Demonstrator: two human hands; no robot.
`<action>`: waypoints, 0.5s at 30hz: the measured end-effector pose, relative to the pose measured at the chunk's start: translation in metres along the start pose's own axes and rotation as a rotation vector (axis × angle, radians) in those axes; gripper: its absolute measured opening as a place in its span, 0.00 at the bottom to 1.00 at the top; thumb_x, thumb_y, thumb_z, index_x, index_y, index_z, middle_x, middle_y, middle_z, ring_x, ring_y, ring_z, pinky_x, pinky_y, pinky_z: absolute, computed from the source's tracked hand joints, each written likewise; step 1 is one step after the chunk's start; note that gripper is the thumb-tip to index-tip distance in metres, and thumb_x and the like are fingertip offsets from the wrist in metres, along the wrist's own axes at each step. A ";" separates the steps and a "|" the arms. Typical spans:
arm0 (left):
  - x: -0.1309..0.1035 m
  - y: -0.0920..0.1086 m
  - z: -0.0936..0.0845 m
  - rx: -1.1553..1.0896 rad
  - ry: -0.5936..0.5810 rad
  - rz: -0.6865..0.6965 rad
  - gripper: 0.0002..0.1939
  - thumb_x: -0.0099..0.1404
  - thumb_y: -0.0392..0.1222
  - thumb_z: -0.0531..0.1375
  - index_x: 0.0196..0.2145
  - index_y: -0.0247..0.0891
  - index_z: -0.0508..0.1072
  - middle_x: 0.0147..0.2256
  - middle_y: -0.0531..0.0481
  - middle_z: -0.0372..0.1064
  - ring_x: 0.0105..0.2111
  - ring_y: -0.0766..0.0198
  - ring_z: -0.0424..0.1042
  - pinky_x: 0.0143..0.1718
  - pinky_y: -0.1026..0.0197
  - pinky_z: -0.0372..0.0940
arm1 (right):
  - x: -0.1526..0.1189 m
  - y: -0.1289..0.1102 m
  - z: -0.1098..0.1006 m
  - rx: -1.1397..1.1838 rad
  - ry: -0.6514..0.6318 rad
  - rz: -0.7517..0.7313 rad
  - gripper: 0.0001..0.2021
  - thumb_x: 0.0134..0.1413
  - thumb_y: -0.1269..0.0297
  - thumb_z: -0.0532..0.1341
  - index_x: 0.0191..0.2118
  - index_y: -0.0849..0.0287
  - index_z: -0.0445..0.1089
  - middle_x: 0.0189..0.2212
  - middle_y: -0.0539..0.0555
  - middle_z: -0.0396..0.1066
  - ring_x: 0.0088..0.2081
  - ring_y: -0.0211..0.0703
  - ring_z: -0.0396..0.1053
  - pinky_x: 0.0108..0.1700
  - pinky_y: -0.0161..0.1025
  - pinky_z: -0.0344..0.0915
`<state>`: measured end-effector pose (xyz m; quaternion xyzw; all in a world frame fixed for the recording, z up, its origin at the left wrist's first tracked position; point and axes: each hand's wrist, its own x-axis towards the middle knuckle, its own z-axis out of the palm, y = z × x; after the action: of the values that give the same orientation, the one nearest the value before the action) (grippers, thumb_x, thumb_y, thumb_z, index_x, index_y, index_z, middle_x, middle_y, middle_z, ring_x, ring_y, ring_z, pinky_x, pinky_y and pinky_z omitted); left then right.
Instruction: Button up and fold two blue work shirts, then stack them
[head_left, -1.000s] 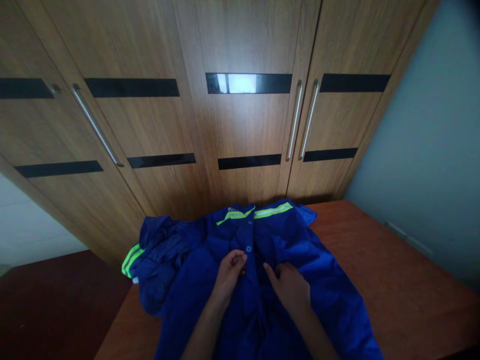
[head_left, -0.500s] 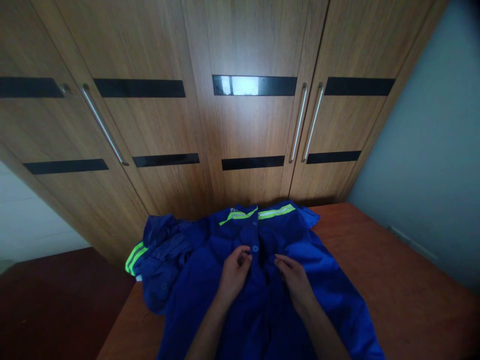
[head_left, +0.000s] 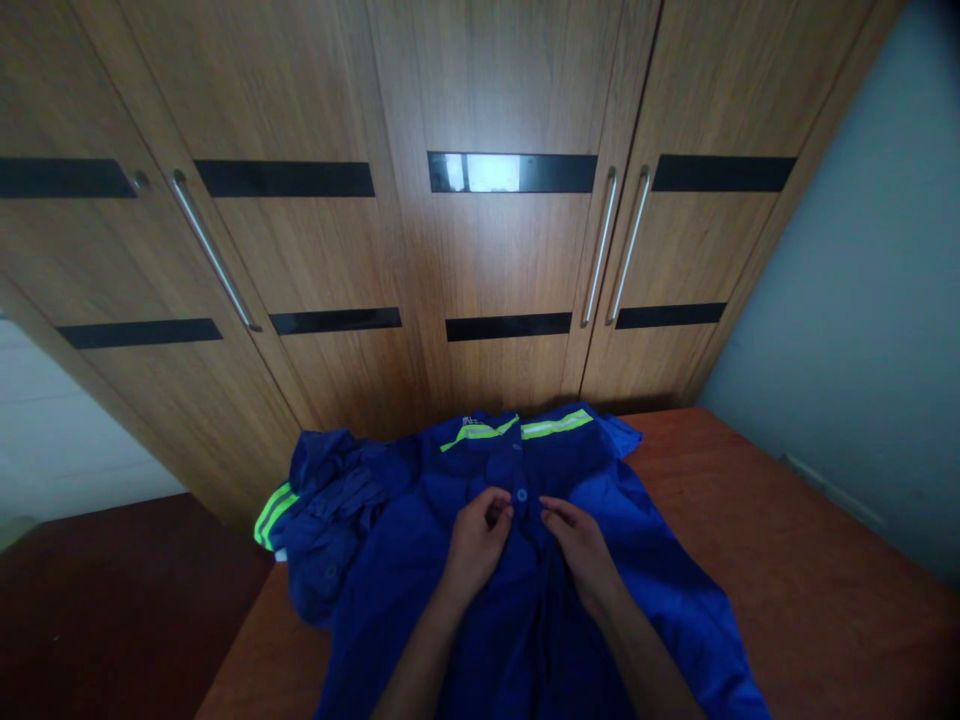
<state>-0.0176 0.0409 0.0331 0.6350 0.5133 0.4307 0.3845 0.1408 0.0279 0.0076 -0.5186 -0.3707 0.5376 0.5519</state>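
Observation:
A blue work jacket (head_left: 660, 590) with yellow-green reflective strips lies spread, front side up, on the reddish-brown wooden surface. Its button placket runs down the middle, and a round button (head_left: 522, 495) shows between my hands. My left hand (head_left: 478, 535) is closed in a pinch on the cloth just left of that button. On the other side, my right hand (head_left: 583, 545) has thumb and forefinger pinched together at the front edge of the jacket. The cloth between its fingertips is hard to make out. Dark folds hide the lower part of the placket.
A bunched sleeve (head_left: 330, 530) with reflective bands lies at the left. Behind the wooden surface (head_left: 795, 560) stands a wooden wardrobe (head_left: 510, 260) with long metal handles. A pale wall (head_left: 847, 300) rises on the right, and dark red floor (head_left: 127, 610) shows at lower left.
My two hands have drawn closer together and slightly up toward the button. The placket with its button has shifted a little to the right.

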 end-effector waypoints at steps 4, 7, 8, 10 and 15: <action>0.002 0.001 0.001 0.010 -0.015 0.016 0.10 0.60 0.41 0.57 0.39 0.39 0.72 0.31 0.51 0.73 0.30 0.63 0.72 0.33 0.65 0.64 | 0.001 -0.004 0.002 -0.064 -0.075 -0.017 0.18 0.43 0.58 0.64 0.42 0.60 0.76 0.36 0.55 0.77 0.38 0.48 0.72 0.43 0.42 0.65; 0.005 0.000 0.005 0.043 -0.033 0.014 0.07 0.59 0.42 0.58 0.35 0.39 0.73 0.29 0.51 0.74 0.30 0.63 0.72 0.33 0.64 0.64 | 0.003 -0.006 0.006 -0.135 -0.109 -0.063 0.16 0.43 0.57 0.64 0.38 0.60 0.77 0.31 0.54 0.77 0.34 0.45 0.71 0.39 0.40 0.65; 0.006 0.000 0.006 0.056 -0.035 0.013 0.06 0.59 0.42 0.58 0.33 0.39 0.73 0.29 0.51 0.74 0.30 0.63 0.72 0.33 0.64 0.63 | 0.004 -0.006 0.006 -0.161 -0.116 -0.078 0.15 0.42 0.57 0.64 0.35 0.60 0.77 0.29 0.53 0.76 0.32 0.44 0.70 0.36 0.38 0.64; 0.007 -0.001 0.007 0.072 -0.032 0.021 0.06 0.59 0.43 0.58 0.32 0.39 0.73 0.28 0.52 0.73 0.29 0.63 0.71 0.32 0.64 0.63 | 0.006 -0.006 0.007 -0.213 -0.133 -0.103 0.13 0.42 0.55 0.64 0.29 0.60 0.76 0.22 0.50 0.73 0.27 0.40 0.67 0.31 0.36 0.62; 0.007 -0.005 0.005 0.049 0.033 0.053 0.07 0.60 0.45 0.58 0.30 0.40 0.73 0.27 0.53 0.72 0.29 0.63 0.71 0.31 0.65 0.61 | 0.011 -0.003 -0.001 -0.236 -0.086 -0.153 0.11 0.42 0.55 0.64 0.26 0.59 0.73 0.22 0.48 0.71 0.28 0.40 0.66 0.31 0.35 0.60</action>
<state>-0.0139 0.0483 0.0278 0.6504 0.5130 0.4386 0.3485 0.1440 0.0385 0.0091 -0.5265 -0.4932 0.4685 0.5100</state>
